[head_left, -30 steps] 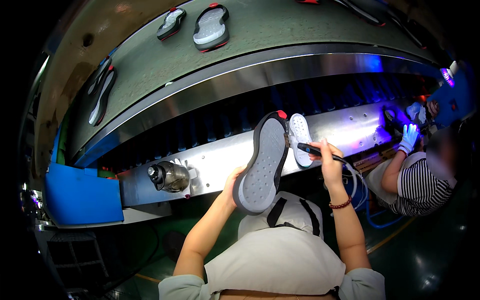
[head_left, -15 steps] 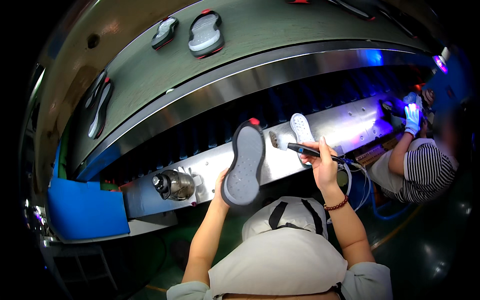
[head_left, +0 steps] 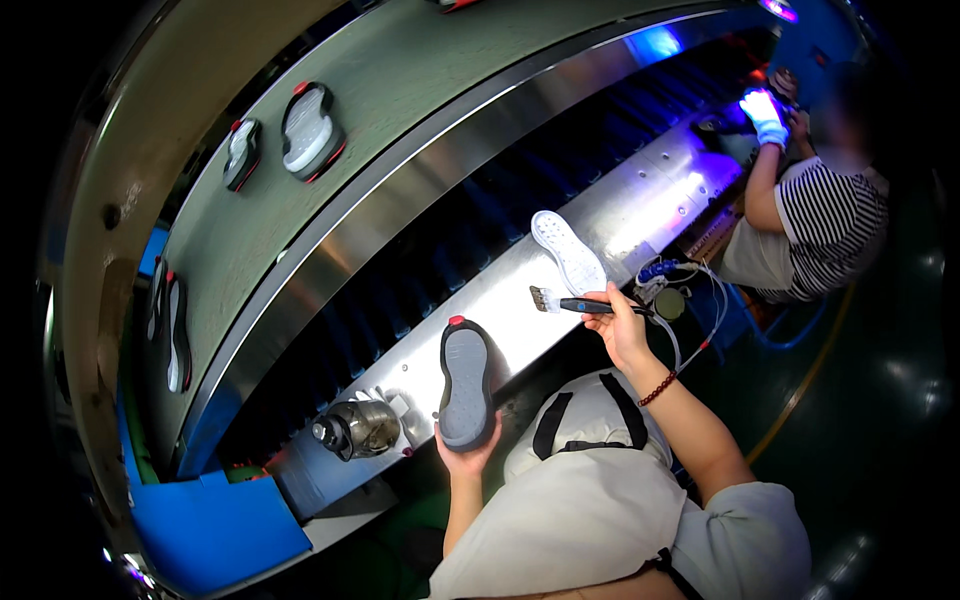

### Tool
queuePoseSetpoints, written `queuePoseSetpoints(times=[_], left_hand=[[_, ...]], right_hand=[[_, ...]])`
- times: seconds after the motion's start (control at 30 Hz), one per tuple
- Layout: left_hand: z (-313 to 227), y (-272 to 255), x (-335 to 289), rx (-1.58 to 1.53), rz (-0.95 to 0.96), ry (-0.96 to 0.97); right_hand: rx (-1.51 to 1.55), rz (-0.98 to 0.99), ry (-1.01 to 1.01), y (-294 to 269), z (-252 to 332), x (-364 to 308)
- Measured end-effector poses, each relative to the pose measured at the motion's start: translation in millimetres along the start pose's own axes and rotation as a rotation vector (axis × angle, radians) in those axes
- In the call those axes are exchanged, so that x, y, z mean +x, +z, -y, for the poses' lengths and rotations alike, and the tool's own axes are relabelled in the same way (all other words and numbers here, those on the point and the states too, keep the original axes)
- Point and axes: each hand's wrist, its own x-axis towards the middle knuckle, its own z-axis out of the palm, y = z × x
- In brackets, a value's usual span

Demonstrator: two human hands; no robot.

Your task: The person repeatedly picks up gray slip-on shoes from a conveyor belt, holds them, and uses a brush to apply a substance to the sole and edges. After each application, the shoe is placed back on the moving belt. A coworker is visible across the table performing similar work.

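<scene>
My left hand (head_left: 468,460) grips the wide lower end of a shoe sole (head_left: 466,385), grey inside with a dark rim and a red tip. Its fingers show on both sides, and the sole stands tilted up above the metal bench. In my right hand (head_left: 622,335) is a flat brush (head_left: 583,305) with a black handle and pale, dark-tipped bristles, pointing left. A thin hose or cord runs from the handle's rear. Just beyond the brush a white perforated sole (head_left: 568,252) lies on the bench. Brush and grey sole are apart.
A dark translucent bottle (head_left: 360,428) lies on the metal bench (head_left: 415,370) at left. Beyond runs a green conveyor (head_left: 400,95) with several soles (head_left: 312,132). A blue panel (head_left: 215,530) is lower left. A co-worker (head_left: 820,210) with a gloved hand sits at right.
My view has turned, so the bench now slants more steeply. The grey sole is lower in view, with fingers showing on both sides of it. The brush has turned flatter.
</scene>
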Motion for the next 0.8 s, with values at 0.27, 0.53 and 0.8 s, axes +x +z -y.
queuePoseSetpoints(times=[0.27,0.53,0.8], left_hand=[[-2.8,54.0,-24.7,0.322,0.111,-0.116],[-7.9,126.9,4.7,0.742,0.452,0.035],[35.3,304.4,42.8,0.832,0.719,-0.022]], right_hand=[[0.115,-0.114,-0.051,-9.2,3.0,3.4],[0.204,-0.193,-0.122,-34.8,26.6,16.1],[0.192,-0.076,-0.142,-44.0,49.7,45.3]])
